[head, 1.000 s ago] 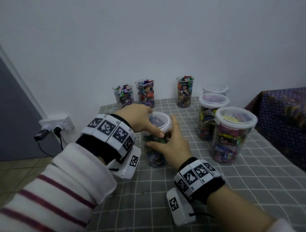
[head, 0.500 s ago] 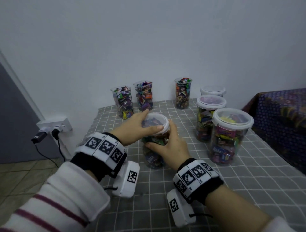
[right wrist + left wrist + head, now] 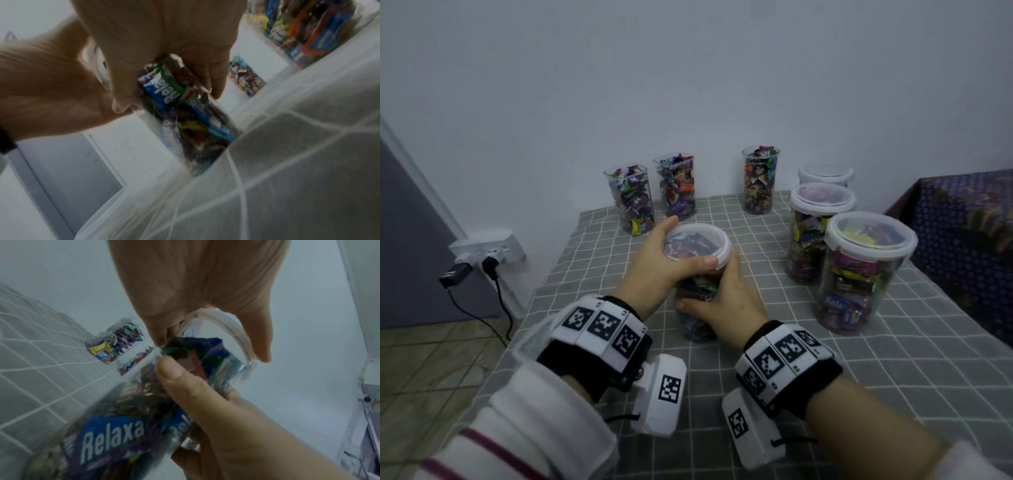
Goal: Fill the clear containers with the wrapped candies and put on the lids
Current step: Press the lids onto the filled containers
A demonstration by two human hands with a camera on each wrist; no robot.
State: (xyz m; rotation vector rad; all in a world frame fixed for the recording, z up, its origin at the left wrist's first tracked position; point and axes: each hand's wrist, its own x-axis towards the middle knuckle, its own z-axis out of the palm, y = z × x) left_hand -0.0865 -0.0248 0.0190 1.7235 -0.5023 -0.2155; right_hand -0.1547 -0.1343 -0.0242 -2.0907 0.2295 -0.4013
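Note:
A clear container (image 3: pixel 695 329) full of wrapped candies stands mid-table on the grey checked cloth. Its white-rimmed lid (image 3: pixel 698 240) sits on top. My left hand (image 3: pixel 681 246) grips the lid's rim, thumb on the near edge and fingers round the far side. My right hand (image 3: pixel 722 294) wraps the container's body just below, thumb across the front. In the left wrist view the lid rim (image 3: pixel 232 331) lies between my left hand's thumb and fingers, and the right thumb presses the container (image 3: pixel 127 418). In the right wrist view my fingers (image 3: pixel 213 78) curl round the container (image 3: pixel 185 121).
Three open candy-filled containers (image 3: pixel 631 200), (image 3: pixel 677 186), (image 3: pixel 759 180) line the back wall. Three lidded ones (image 3: pixel 859 274), (image 3: pixel 815 233), (image 3: pixel 825 174) stand close on the right. A wall socket (image 3: pixel 486 246) with plugs is off the table's left edge. Dark patterned cloth (image 3: pixel 962 222) lies at the right.
My left hand has come down from on top of the lid to grip its rim, and the wrist has dropped towards me. The right hand and the container stay put.

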